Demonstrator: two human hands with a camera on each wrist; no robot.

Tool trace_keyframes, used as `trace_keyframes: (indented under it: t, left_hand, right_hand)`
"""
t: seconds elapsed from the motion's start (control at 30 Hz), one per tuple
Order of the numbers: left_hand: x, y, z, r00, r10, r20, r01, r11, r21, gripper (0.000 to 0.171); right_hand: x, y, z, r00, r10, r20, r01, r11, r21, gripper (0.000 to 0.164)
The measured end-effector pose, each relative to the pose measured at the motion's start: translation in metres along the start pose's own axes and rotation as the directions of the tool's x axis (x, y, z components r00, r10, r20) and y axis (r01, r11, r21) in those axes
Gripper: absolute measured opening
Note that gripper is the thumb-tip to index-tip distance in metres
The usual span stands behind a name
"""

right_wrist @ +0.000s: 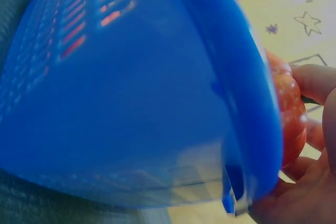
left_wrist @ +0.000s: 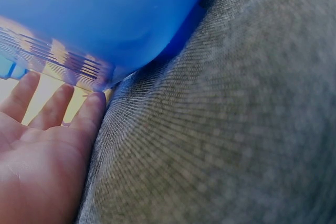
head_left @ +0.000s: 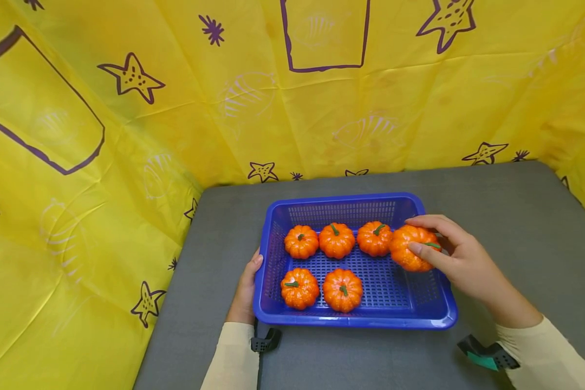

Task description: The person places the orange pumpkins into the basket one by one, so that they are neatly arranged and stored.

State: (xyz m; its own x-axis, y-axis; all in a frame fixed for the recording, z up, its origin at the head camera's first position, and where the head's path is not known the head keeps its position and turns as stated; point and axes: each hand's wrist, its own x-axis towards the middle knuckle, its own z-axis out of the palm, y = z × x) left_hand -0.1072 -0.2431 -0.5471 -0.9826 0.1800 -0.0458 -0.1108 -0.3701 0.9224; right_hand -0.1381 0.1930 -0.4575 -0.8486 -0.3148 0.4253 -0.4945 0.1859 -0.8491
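My right hand [head_left: 460, 257] grips a small orange pumpkin [head_left: 409, 249] with a green stem, thumb on its near side and fingers over the far side. It is held over the right end of a blue plastic basket [head_left: 356, 322]. The right wrist view shows this pumpkin [right_wrist: 290, 111] just past the basket's rim [right_wrist: 252, 77]. At the basket's left side, my left hand [head_left: 246, 290] holds the rim, thumb on top. Its fingers [left_wrist: 52, 100] reach along the slotted outer wall. Inside, several similar pumpkins sit in two rows, including one at the front left [head_left: 299, 288] and one at the back left [head_left: 301, 242].
The basket rests on a grey cloth-covered table [head_left: 507, 216]. A yellow curtain [head_left: 273, 124] printed with stars and fish hangs behind and along the left side. Dark straps [head_left: 268, 341] sit at both wrists.
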Motion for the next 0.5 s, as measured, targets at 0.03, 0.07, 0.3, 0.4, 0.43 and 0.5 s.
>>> trace_keyframes:
  t: [0.03, 0.07, 0.3, 0.4, 0.43, 0.5]
  left_hand:
    - [0.000, 0.000, 0.000, 1.000, 0.000, -0.001, 0.000, 1.000, -0.001, 0.074]
    - [0.000, 0.000, 0.000, 1.000, -0.002, -0.003, 0.002, 1.000, 0.000, 0.074]
    - [-0.001, 0.003, 0.002, 1.000, -0.003, 0.002, 0.003, 1.000, -0.003, 0.074]
    - [-0.002, 0.003, 0.002, 1.000, -0.005, 0.003, 0.005, 1.000, -0.004, 0.074]
    - [-0.002, 0.003, 0.002, 1.000, -0.007, -0.001, 0.007, 1.000, -0.003, 0.074]
    - [-0.001, 0.002, 0.002, 1.000, -0.007, -0.002, 0.007, 1.000, -0.004, 0.073]
  right_hand:
    - [0.001, -0.001, 0.001, 1.000, -0.007, 0.006, 0.007, 1.000, -0.002, 0.047]
    - [0.001, -0.001, 0.003, 1.000, -0.012, 0.015, 0.012, 1.000, -0.001, 0.047]
    - [0.004, -0.003, 0.013, 0.996, -0.049, 0.076, 0.049, 0.999, 0.001, 0.048]
    - [0.005, -0.003, 0.017, 0.994, -0.062, 0.091, 0.063, 0.998, -0.003, 0.048]
    - [0.006, -0.003, 0.018, 0.993, -0.067, 0.095, 0.068, 0.998, -0.005, 0.048]
    - [0.006, -0.003, 0.021, 0.992, -0.077, 0.102, 0.078, 0.997, -0.010, 0.049]
